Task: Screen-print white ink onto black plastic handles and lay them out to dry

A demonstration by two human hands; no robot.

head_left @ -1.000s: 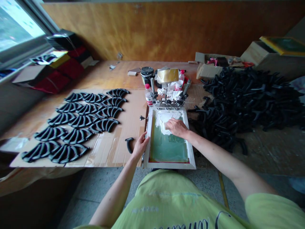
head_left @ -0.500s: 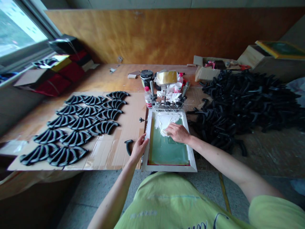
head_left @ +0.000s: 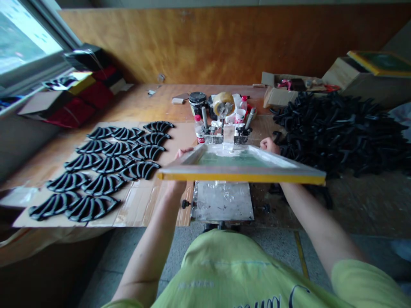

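L hand (head_left: 183,153) at tilted frame (head_left: 240,175), part hid, can't tell grip. R hand (head_left: 270,145) curled shut nr black bits (head_left: 308,141), can't tell if holding.

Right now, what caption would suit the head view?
Screen-printing frame tilted up over a metal plate, left hand at its side, black curved parts laid in rows on cardboard.

We see a screen frame (head_left: 240,169) at centre, pale grey with a yellow front edge, around green mesh (head_left: 231,160) streaked white. Lime green cloth with dark script fills our shirt (head_left: 224,265), bottom centre. Curved pieces (head_left: 93,207) at left and the heap (head_left: 337,128) at right are black; the backboard (head_left: 224,47), top, is mottled orange-brown.
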